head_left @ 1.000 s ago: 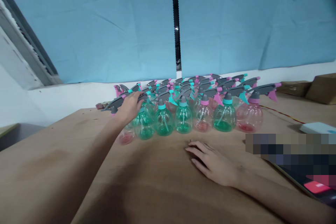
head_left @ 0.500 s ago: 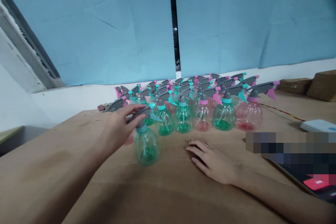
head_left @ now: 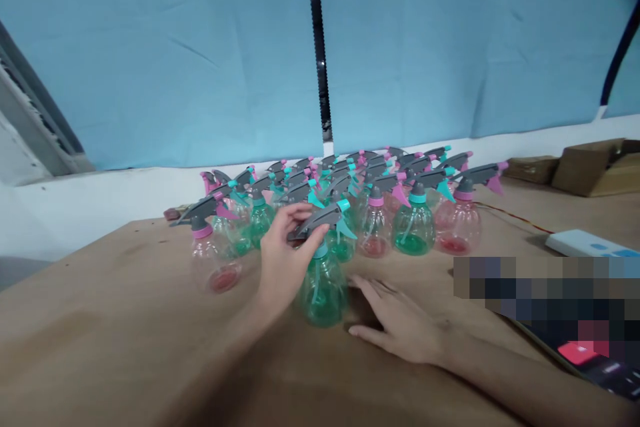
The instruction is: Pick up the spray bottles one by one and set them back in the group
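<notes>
My left hand is closed round the grey head of a green spray bottle with a turquoise collar and trigger. This bottle stands about upright in front of the others, and its base looks close to the table or on it. Just right of it, my right hand is open, palm down, fingers stretched towards the bottle; whether they touch it I cannot tell. A pink spray bottle stands at the left front. Behind are rows of green and pink bottles, among them a green spray bottle and a pink spray bottle.
On the wooden table, a white box-like device lies at the right, near a thin cable. Cardboard boxes sit at the back right. A blurred-out patch and a dark object with a red part occupy the right edge.
My left hand has carried the green spray bottle to the right, close to my right hand. The pink bottle at the left front now shows in full. The view has shifted slightly right.
</notes>
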Available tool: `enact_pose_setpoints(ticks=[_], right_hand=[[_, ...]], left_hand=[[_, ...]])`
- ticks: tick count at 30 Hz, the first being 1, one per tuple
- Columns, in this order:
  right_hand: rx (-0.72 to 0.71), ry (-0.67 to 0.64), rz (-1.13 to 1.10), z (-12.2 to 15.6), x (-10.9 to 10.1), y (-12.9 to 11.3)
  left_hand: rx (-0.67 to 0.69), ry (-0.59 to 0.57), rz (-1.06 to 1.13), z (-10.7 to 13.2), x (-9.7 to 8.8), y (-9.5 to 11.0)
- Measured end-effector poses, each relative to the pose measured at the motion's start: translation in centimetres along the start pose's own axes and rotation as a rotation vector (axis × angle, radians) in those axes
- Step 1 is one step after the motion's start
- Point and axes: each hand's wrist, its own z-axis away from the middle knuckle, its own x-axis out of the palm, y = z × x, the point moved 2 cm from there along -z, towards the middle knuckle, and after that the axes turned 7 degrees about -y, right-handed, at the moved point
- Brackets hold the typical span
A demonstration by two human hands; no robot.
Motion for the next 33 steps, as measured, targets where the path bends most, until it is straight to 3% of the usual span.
enact_pose_setpoints(ticks=[2,4,13,17,21,26,33], right_hand=[[-0.009,-0.013,0.031,0.0,-0.1,-0.1],[-0.032,-0.041,0.049,-0.1,-0.3,-0.3],[-0.075,-0.039,0.054,-0.2,-0.5,-0.4],[-0.065,-0.045,0.054,-0.1,-0.3,-0.3],[0.001,-0.031,0.044,0.0,-0.1,0.0],[-0.007,-0.058,0.066,0.0,-0.2,0.0],[-0.007,-0.094,0.112,0.0,-0.3,-0.1]], left_hand=[[-0.076,0.066,0.074,0.3,0.4,-0.7],[-0.165,0.042,0.141,0.4,0.8,-1.2],[-0.368,-0.422,0.329,-1.0,1.0,-1.7],[-0.428,-0.551,0.405,-1.3,1.1,-1.8],[-0.274,-0.577,0.479,-1.7,1.3,-1.0],[-0.317,-0.586,0.541,-1.4,1.8,-1.3],[-0.29,-0.473,0.7,-1.2,2.0,-1.4]])
